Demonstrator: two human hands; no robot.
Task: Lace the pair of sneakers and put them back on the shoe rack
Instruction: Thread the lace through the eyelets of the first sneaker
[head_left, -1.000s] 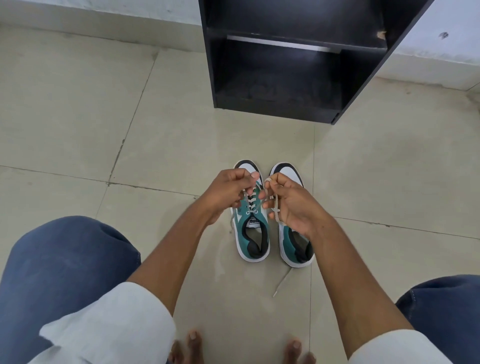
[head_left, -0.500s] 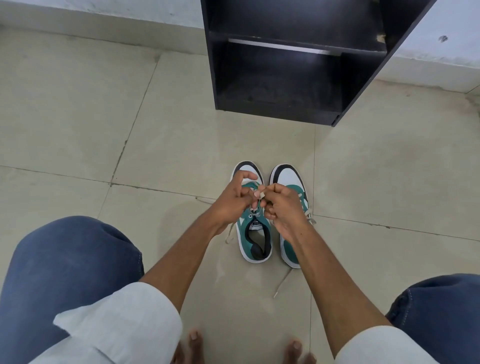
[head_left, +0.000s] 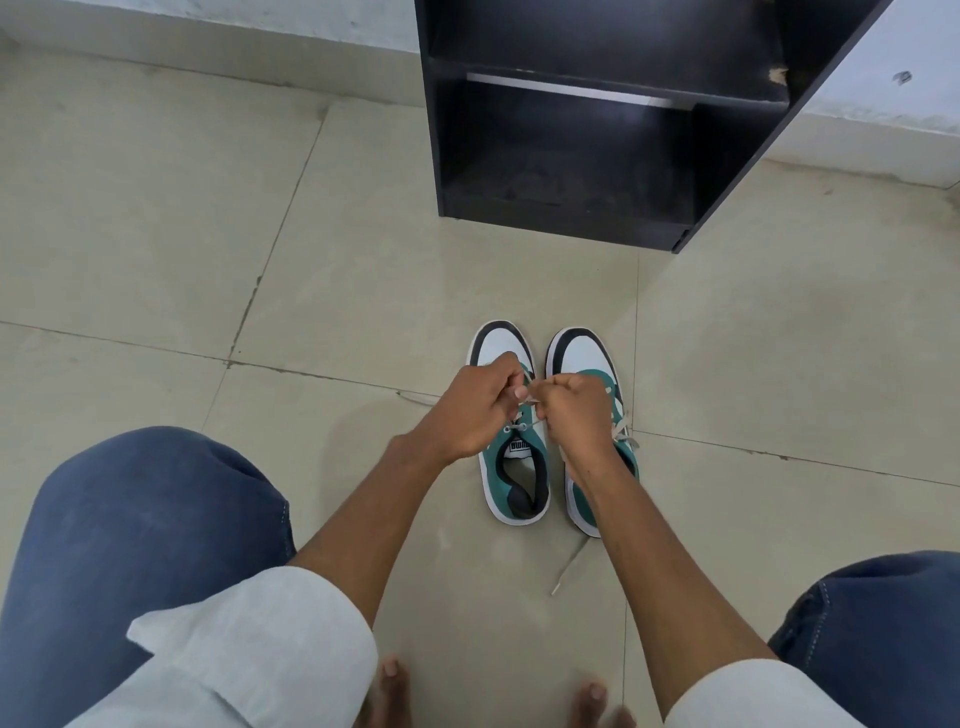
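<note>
Two green-white sneakers, black toe rims: left sneaker and right sneaker side by side, toes toward shoe rack (black, open shelves). Loose lace trails behind the right.

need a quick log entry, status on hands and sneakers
Both hands pinching left sneaker's lace. Right sneaker lace trailing loose. Shoe rack shelf open, path unobstructed.

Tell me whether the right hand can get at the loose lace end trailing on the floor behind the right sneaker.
Probably yes, but not while busy: the right hand is pinching the left sneaker's lace. The loose lace end lies on bare floor beside that forearm, with nothing covering it.
</note>
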